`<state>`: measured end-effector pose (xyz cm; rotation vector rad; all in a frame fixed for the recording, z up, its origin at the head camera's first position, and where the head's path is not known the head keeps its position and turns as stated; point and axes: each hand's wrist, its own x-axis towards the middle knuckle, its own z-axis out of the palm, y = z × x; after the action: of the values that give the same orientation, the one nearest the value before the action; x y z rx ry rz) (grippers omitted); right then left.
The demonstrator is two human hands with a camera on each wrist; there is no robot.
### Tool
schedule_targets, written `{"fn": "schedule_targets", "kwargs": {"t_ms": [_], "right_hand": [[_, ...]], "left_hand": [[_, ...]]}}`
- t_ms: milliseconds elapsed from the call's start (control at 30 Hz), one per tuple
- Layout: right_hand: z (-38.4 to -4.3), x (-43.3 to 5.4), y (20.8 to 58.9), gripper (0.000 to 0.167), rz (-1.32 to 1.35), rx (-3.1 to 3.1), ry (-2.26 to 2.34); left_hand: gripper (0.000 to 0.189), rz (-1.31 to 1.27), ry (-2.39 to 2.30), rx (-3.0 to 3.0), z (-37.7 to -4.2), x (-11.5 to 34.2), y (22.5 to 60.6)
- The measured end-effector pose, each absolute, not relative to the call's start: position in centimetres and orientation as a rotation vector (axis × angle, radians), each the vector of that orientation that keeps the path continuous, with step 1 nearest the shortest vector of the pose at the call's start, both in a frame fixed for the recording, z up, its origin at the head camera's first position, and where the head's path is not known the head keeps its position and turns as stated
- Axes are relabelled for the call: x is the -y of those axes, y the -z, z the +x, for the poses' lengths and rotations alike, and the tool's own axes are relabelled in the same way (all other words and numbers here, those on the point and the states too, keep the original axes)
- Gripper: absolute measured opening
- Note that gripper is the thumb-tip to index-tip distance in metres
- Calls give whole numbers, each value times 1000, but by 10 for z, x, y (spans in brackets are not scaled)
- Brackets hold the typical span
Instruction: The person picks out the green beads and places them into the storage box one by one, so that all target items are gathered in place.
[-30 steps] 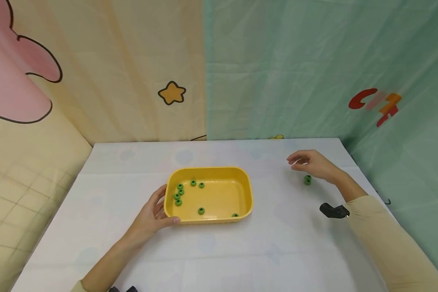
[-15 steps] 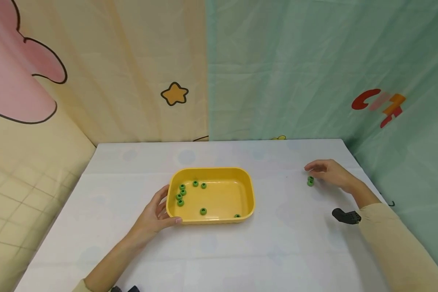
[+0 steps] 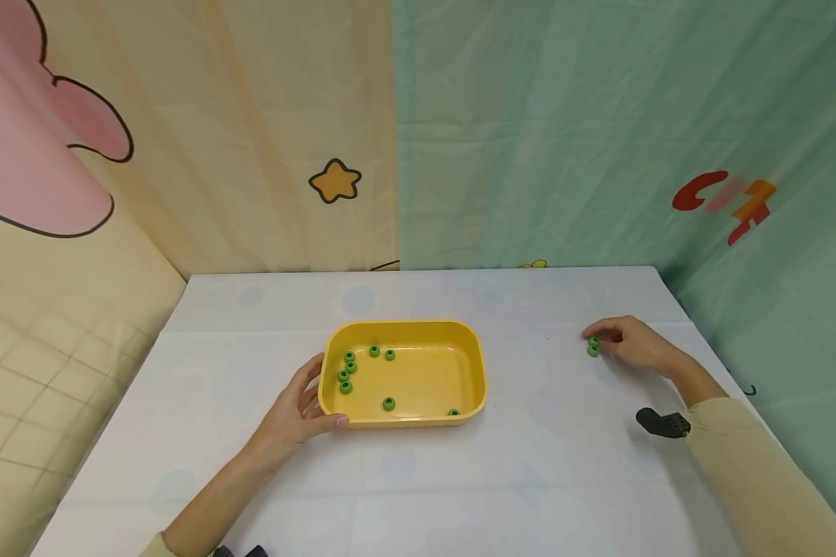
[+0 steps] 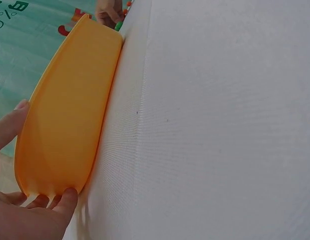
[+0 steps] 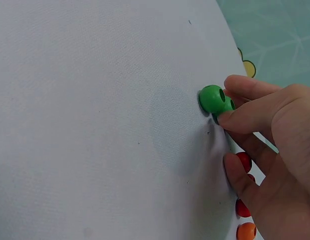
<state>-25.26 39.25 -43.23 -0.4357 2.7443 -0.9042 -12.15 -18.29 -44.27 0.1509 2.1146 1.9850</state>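
My left hand [image 3: 286, 427] grips the left end of a yellow plastic tray [image 3: 453, 329], thumb at the near rim and fingers along the side wall. Several green beads [image 3: 346, 387] lie inside the tray, most toward its left. On the table at the right, my right hand [image 3: 634, 343] pinches a green bead [image 5: 229, 104] between thumb and index finger. Right beside it, nearer the camera, sits another green bead [image 5: 212, 98] with its hole showing. In the head view the hand partly covers the pinched bead.
Red beads [image 5: 244, 161] and an orange bead [image 5: 246, 231] lie beneath and behind the right hand, hidden in the head view. A white cloth [image 3: 418, 495] covers the table. Printed curtains [image 3: 515, 155] hang along its back and sides.
My right hand has moved right and down onto the pair of green beads, its fingers closing around one. The left hand stays on the tray; the head view has shifted slightly.
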Motion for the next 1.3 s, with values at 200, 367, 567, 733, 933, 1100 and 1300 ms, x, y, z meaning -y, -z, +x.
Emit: {"fn": "schedule_targets", "kwargs": {"t_ms": [200,367,567,733,933,1100,1300], "right_hand": [[-250,-391,434,30,-430,-2760,908],[-249,-392,435,28,-431,-2776,889],[-249,-393,436,23,-440,-2787,877],[-249,-390,434,19,-440,-2787,871],[-249,-387,424,18,-413,-2786,851],[-251,-386,417,22,-398,-2817,843],[-254,-380,411,25,-428,-2844,887]], "left_hand": [[107,143,-1982,-2111,-121,182,442],[109,148,-1987,-2103,-120,182,441],[110,140,-1981,-2107,-121,182,441],[110,143,-1981,-2104,-121,182,441],[110,149,-1980,-2099,-121,182,440],[109,152,-1983,-2100,-122,182,440],[109,151,-1982,-2103,-122,182,440]]}}
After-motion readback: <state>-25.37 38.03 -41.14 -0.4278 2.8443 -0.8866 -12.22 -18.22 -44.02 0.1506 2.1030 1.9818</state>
